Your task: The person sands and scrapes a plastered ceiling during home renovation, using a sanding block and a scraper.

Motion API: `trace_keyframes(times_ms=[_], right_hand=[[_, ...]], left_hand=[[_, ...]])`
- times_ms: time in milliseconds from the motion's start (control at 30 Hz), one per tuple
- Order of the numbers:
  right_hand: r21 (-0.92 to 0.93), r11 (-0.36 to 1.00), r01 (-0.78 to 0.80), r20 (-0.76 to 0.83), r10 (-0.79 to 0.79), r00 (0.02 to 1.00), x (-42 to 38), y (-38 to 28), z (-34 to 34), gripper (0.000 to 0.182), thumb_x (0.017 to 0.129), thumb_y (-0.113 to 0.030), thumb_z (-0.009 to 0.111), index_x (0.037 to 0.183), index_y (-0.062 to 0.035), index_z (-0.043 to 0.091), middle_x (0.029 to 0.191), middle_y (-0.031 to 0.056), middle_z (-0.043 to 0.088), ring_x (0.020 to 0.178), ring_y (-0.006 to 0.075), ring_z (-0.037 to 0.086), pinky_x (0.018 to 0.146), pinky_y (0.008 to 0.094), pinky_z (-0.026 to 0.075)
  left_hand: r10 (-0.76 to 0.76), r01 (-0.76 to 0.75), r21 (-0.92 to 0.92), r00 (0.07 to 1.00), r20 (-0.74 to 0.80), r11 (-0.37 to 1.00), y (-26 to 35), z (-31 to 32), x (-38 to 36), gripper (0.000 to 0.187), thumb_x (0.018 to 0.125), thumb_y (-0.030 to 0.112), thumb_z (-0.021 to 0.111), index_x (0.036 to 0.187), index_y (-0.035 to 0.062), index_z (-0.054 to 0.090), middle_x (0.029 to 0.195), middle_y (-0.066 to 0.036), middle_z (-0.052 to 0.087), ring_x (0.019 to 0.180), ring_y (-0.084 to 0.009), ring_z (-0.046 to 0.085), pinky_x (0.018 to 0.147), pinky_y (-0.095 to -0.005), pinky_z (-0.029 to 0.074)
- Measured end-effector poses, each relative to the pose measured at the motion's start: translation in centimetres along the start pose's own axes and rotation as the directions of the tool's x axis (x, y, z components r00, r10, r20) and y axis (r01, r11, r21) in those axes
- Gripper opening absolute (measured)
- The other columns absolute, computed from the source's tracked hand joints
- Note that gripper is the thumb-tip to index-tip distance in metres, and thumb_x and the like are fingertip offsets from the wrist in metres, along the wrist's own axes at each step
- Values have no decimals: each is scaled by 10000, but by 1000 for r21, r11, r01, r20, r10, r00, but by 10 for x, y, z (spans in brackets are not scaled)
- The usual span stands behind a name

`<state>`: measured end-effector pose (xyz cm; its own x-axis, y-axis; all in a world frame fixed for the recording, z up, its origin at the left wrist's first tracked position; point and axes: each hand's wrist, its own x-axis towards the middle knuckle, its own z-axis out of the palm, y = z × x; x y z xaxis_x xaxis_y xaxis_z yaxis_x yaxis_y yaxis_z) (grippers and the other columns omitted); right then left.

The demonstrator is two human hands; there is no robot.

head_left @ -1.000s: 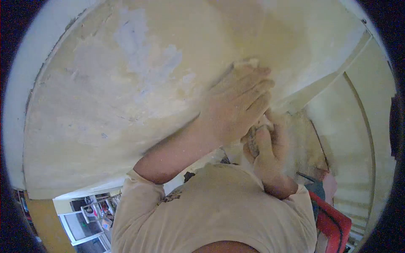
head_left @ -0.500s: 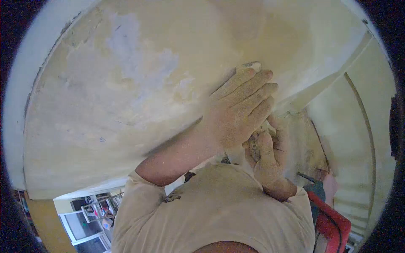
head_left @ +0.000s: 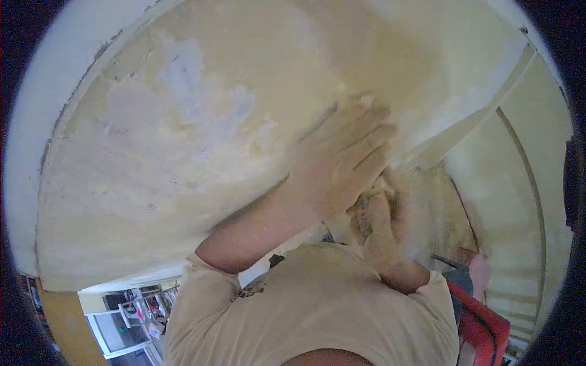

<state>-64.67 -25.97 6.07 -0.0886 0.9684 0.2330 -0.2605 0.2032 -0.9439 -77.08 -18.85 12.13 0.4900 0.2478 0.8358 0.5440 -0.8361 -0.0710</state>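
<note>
My left hand [head_left: 342,161] reaches in from the left with its fingers stretched out side by side, dusty and slightly blurred. It lies over a worn yellowish surface [head_left: 207,165], and a small pale lump [head_left: 365,100] shows at its fingertips. Just below and to the right, my right hand [head_left: 384,232] is closed, thumb up, around a small greyish, dust-covered piece [head_left: 361,213]. I cannot tell what that piece is. Its upper part is hidden beneath my left hand, and the two hands overlap in this view.
A raised pale ledge [head_left: 464,131] runs along the right. Beyond it are a red chair-like object [head_left: 485,323] and dark cloth [head_left: 461,280]. At lower left stands a white-framed shelf or window [head_left: 122,332] beside cluttered racks [head_left: 149,305]. My beige shirt [head_left: 317,299] fills the bottom.
Both hands have shifted slightly left and down and are now smeared by motion. The left hand stays flat over the surface, the right stays closed on the greyish piece.
</note>
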Motion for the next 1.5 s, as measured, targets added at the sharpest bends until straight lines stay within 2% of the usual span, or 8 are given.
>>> trace_keyframes(times_ms=[67,167,267,500,600,933,1000,1500], right_hand=[[112,978,176,39,-182,983,10,-9,-2,458,948,-221,423,1342,-26,295,796,51,561,571,44,491,442,171,376],[-31,999,-36,44,38,998,0,-7,-6,429,948,-197,419,1335,-43,316,801,59,568,578,49,497,442,176,377],[54,997,46,-86,-42,995,2,-19,12,327,939,-192,425,1184,22,461,694,28,531,507,42,416,442,190,336],[-108,994,-7,63,14,998,3,-3,3,438,944,-177,424,1344,-55,293,950,112,579,656,78,529,510,203,410],[163,978,131,41,-139,989,9,-10,10,423,946,-173,413,1335,-50,299,898,97,581,620,72,510,501,208,403],[16,993,113,22,-113,993,13,-32,12,427,948,-190,413,1328,-34,296,626,-1,483,462,40,394,414,191,330],[-25,984,174,112,-170,979,15,-29,13,422,948,-186,413,1324,-30,305,604,-13,460,461,37,392,411,192,325],[-34,999,18,-98,-21,995,-7,-12,38,456,926,-229,451,1304,20,397,660,-18,505,498,41,392,445,199,317]], left_hand=[[-16,16,2,1000,-8,1000,1,2,3,161,707,167,538,788,40,592,982,-97,629,1036,-266,565,904,-438,429],[-24,24,2,1000,0,1000,3,5,-6,199,662,170,539,799,35,588,1018,-91,606,1084,-246,535,944,-416,407],[-8,8,8,1000,-30,1000,0,1,4,164,708,187,540,777,46,586,965,-89,634,1020,-259,574,885,-416,441],[-31,31,8,999,27,999,0,-3,-5,201,663,175,546,803,38,586,1032,-96,604,1099,-254,527,943,-430,403],[-11,10,37,1000,5,999,-2,-12,11,190,666,174,547,795,44,592,1041,-90,603,1113,-248,517,948,-444,396],[27,-18,71,990,-141,997,-2,-16,19,122,737,180,564,759,68,605,913,-91,657,960,-298,599,807,-439,459],[-91,90,29,996,23,996,2,-19,2,148,695,165,554,790,62,603,1051,-80,599,1128,-250,506,940,-412,404],[-172,164,141,984,42,976,7,-29,-15,272,721,177,548,939,25,605,1150,-101,558,1188,-243,452,1005,-422,340]])
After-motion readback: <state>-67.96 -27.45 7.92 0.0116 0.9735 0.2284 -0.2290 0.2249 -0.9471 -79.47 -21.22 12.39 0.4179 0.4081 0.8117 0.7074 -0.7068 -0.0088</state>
